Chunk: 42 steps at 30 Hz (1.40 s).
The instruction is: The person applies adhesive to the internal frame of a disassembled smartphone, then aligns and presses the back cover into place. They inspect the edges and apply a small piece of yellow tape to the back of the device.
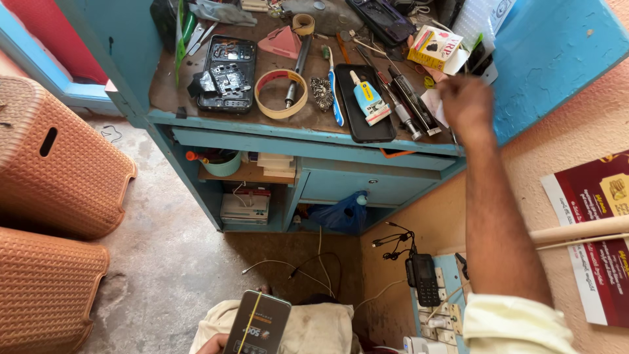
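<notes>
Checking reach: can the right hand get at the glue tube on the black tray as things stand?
Probably yes. The right hand hovers over the bench's right edge, and the glue tube lies uncovered on the black tray just beside it, with only low tools between.

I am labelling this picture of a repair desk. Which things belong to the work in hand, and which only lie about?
In hand:
left hand holding a dark flat battery pack
right hand reaching the tools at the desk's right edge

Lying about:
opened phone
tape ring
toothbrush
glue tube
blue bag
</notes>
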{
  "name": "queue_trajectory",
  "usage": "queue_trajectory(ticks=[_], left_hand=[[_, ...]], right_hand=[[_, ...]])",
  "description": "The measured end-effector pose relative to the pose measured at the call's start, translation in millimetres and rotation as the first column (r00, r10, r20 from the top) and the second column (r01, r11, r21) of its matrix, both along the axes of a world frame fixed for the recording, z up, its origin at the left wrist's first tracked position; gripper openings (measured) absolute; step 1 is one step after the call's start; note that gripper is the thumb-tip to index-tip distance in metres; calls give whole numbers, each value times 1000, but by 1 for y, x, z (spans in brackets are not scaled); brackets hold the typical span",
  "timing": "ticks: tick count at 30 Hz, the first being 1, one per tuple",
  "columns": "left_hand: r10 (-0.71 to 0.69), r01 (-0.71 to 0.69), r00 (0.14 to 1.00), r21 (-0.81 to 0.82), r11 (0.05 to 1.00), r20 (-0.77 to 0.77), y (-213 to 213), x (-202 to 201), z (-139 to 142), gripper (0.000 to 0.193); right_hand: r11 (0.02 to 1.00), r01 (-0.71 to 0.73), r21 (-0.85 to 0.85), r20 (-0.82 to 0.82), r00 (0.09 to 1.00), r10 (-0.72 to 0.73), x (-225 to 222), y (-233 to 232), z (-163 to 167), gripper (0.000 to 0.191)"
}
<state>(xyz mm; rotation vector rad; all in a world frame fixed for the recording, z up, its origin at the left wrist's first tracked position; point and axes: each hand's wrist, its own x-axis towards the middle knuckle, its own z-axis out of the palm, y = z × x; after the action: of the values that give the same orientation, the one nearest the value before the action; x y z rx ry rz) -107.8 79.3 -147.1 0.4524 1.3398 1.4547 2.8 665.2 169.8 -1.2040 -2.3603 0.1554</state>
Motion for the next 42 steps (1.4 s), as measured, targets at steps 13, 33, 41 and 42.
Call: queue_trajectory(ticks=[13, 33, 41, 42], left_hand=[[-1, 1, 1000, -11, 1000, -7, 13, 0, 8, 35], [185, -173, 972, -94, 980, 144, -5, 13, 41, 81], [203, -165, 893, 128, 978, -402, 37, 52, 154, 31], [212, -180, 880, 116, 977, -425, 41, 57, 165, 30]], right_hand=[[980, 176, 98, 417, 887, -201, -52, 31, 29, 43], [775, -206, -597, -374, 926, -42, -18, 6, 46, 21], [321, -609, -725, -631, 774, 44, 44, -222, -33, 18], [240, -618, -749, -625, 779, 56, 52, -261, -51, 17]])
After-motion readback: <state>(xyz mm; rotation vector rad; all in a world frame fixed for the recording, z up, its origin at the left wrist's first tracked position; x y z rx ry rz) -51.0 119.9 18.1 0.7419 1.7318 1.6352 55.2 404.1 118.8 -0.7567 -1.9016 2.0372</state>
